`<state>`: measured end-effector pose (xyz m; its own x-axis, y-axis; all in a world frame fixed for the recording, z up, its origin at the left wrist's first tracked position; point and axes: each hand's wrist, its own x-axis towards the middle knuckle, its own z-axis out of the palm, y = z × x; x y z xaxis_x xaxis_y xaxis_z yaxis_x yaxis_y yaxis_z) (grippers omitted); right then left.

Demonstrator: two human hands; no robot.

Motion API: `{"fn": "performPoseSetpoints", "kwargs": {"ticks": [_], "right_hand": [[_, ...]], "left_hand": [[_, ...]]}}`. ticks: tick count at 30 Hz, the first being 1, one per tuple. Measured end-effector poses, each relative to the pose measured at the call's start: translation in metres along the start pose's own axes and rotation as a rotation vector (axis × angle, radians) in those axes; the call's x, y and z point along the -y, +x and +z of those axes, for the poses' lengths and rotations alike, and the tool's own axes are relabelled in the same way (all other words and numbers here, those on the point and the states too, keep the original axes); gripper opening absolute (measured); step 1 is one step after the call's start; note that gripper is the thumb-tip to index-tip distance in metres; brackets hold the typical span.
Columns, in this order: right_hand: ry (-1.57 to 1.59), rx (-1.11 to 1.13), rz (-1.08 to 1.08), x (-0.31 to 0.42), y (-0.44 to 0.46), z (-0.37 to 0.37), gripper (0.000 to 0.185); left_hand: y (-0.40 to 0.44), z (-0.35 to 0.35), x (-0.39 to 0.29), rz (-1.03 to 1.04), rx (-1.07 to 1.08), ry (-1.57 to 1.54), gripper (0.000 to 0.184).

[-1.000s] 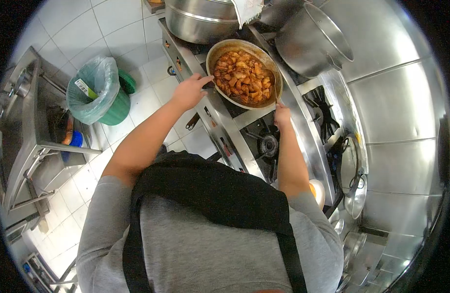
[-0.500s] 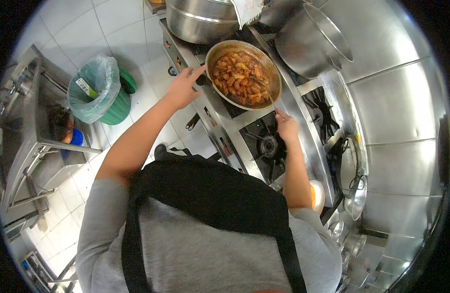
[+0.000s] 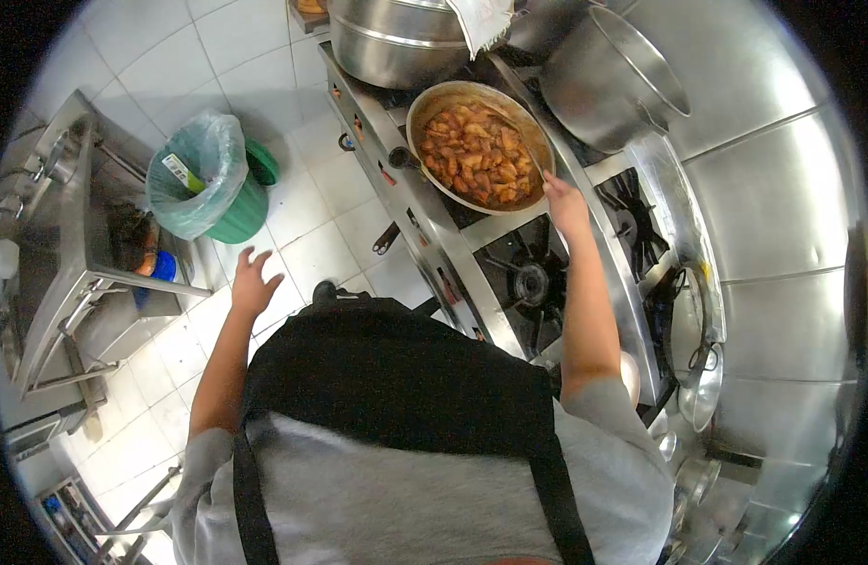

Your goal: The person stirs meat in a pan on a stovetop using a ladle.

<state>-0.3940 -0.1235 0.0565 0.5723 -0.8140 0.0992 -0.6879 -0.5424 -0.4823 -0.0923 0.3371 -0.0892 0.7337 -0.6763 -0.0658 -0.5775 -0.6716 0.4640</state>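
Frying pan (image 3: 453, 91), round: set on the gas stove (image 3: 504, 226), upper centre of the frame; its black handle (image 3: 403, 158) is pointed toward the left. Contents: browned food pieces (image 3: 476, 155), by which most of the pan floor is covered. Long-handled utensil (image 3: 528, 146): slanted over the right side of the food; the form of its head cannot be made out. Right hand (image 3: 567, 207): placed at the pan's lower right rim; the utensil's end is gripped by its fingers. Left hand (image 3: 254, 285): held left of centre, well apart from the pan, near the green bin (image 3: 241, 221); its fingers are spread open. Bin: lined with clear plastic. Steel pot (image 3: 396, 47): stood at the top, just beyond the pan, partly covered by a white cloth (image 3: 483, 21). Stockpot (image 3: 603, 85): placed upper right.
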Motion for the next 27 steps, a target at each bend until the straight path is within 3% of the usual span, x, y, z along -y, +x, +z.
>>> {"fn": "performPoseSetpoints", "kwargs": {"ticks": [3,7,11,14,19,22,24,26,27], "right_hand": [[-0.284,0.156,0.084,-0.011,0.035,0.034,0.032],[-0.211,0.204,-0.075,-0.019,0.068,-0.001,0.033],[-0.298,0.091,-0.200,-0.010,0.113,0.009,0.033],[-0.583,0.298,-0.095,-0.010,0.125,0.053,0.032],[-0.202,0.050,-0.073,-0.022,0.072,0.024,0.034],[-0.214,0.136,-0.002,-0.010,0.014,0.018,0.034],[-0.387,0.185,0.103,-0.017,-0.016,0.046,0.034],[-0.262,0.124,0.103,-0.018,-0.027,0.044,0.033],[-0.196,0.063,0.086,-0.018,-0.029,0.038,0.033]], "left_hand": [[-0.041,0.008,0.035,-0.102,0.069,0.013,0.054],[-0.095,0.030,0.086,-0.242,0.116,0.050,0.054],[-0.137,0.073,0.154,-0.374,0.200,0.006,0.047],[-0.158,0.098,0.177,-0.414,0.207,0.014,0.042],[-0.181,0.109,0.191,-0.532,0.238,-0.017,0.037],[-0.190,0.132,0.229,-0.299,0.263,0.075,0.035],[-0.178,0.112,0.216,-0.123,0.436,0.131,0.036],[-0.168,0.110,0.219,-0.073,0.393,0.086,0.037],[-0.167,0.122,0.233,-0.117,0.265,0.011,0.037]]}}
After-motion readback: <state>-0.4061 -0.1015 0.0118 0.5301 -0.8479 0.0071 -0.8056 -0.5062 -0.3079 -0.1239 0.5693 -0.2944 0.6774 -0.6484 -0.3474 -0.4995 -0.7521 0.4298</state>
